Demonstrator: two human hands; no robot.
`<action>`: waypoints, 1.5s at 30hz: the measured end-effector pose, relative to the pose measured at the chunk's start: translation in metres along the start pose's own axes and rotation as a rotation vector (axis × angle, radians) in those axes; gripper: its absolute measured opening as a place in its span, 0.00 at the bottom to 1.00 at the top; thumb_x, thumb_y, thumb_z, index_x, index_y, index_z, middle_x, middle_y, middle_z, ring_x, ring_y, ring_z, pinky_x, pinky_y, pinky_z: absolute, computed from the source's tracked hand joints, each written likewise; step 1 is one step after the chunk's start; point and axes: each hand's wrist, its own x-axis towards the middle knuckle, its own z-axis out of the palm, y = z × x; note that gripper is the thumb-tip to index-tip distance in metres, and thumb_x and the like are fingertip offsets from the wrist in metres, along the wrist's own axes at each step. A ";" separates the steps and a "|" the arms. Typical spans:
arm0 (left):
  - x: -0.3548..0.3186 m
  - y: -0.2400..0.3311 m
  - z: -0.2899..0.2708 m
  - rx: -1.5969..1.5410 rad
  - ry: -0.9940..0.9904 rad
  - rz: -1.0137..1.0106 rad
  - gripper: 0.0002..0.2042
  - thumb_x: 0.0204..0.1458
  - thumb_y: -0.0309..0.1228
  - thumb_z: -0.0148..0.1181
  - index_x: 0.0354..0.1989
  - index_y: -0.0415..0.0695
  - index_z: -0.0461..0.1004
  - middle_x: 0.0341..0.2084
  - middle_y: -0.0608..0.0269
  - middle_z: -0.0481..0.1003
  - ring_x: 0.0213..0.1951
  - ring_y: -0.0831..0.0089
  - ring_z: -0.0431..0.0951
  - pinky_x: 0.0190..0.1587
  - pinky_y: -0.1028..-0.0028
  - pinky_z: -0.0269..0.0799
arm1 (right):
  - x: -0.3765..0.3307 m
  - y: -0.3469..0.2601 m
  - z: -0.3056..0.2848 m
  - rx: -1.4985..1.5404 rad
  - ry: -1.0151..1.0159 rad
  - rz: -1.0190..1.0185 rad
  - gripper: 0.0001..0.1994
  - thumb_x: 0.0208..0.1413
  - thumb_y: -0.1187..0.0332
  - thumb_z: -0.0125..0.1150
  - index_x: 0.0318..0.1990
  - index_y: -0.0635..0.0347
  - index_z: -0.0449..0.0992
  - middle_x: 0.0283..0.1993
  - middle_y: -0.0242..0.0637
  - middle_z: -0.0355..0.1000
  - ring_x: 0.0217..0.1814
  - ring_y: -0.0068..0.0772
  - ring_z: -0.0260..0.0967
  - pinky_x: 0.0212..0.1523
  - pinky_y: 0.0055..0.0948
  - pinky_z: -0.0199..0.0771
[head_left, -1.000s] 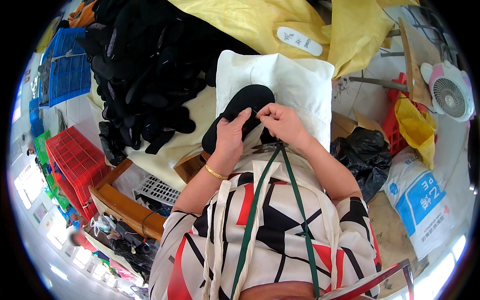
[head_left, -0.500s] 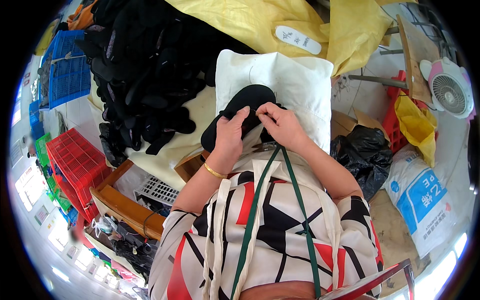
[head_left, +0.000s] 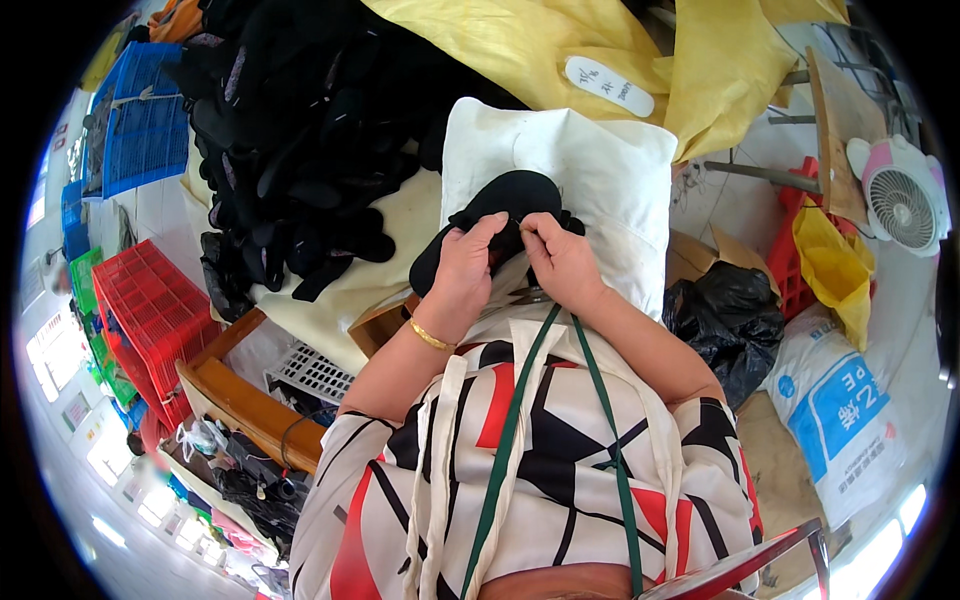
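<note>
At the far left a blue crate (head_left: 148,125) stands beyond a red crate (head_left: 155,330), with a brown wooden edge (head_left: 235,395) nearer the person and a white slotted basket (head_left: 308,372) just beside it. Next comes a heap of black pieces (head_left: 290,140), partly lying on cream cloth (head_left: 300,312). In the middle, the left hand (head_left: 463,268), a gold bracelet (head_left: 430,338) at its wrist, clamps a black sole-shaped piece (head_left: 522,192), thumb on top; the piece lies tilted over a white cloth (head_left: 625,190) in front of the person. The right hand (head_left: 563,262) has its thumb and forefinger together at the piece's right edge; what they pinch is too small to tell. Farther right, a white sole shape (head_left: 610,86) lies on yellow sheeting (head_left: 500,45), then come a black plastic bag (head_left: 728,320), a white-and-blue sack (head_left: 835,415), a yellow bag (head_left: 835,268) and a fan (head_left: 903,205).
</note>
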 end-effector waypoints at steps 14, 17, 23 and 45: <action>-0.007 -0.023 -0.001 0.137 -0.122 0.169 0.06 0.57 0.29 0.63 0.38 0.41 0.79 0.34 0.69 0.78 0.35 0.81 0.74 0.41 0.78 0.70 | 0.029 -0.024 -0.026 -0.130 -0.079 0.042 0.07 0.60 0.71 0.56 0.43 0.61 0.69 0.31 0.42 0.71 0.29 0.43 0.71 0.33 0.36 0.74; 0.000 -0.029 -0.012 0.375 -0.163 0.224 0.05 0.56 0.29 0.63 0.35 0.41 0.80 0.29 0.71 0.77 0.32 0.83 0.71 0.36 0.77 0.68 | 0.024 -0.030 -0.037 -0.220 -0.059 -0.089 0.08 0.59 0.70 0.58 0.44 0.60 0.72 0.34 0.41 0.71 0.32 0.41 0.71 0.35 0.36 0.73; 0.000 0.025 0.014 1.236 -0.396 0.418 0.14 0.44 0.36 0.66 0.25 0.34 0.77 0.20 0.46 0.75 0.26 0.57 0.78 0.32 0.65 0.71 | 0.005 -0.002 -0.053 0.628 0.040 0.171 0.06 0.64 0.63 0.56 0.40 0.55 0.72 0.32 0.36 0.72 0.27 0.31 0.72 0.28 0.26 0.72; 0.001 -0.015 0.026 0.994 -0.437 0.212 0.11 0.60 0.35 0.59 0.31 0.40 0.72 0.20 0.72 0.68 0.24 0.83 0.66 0.27 0.78 0.63 | -0.043 0.047 -0.106 1.538 0.505 0.367 0.10 0.66 0.65 0.53 0.30 0.50 0.64 0.22 0.21 0.51 0.21 0.17 0.50 0.49 0.35 0.79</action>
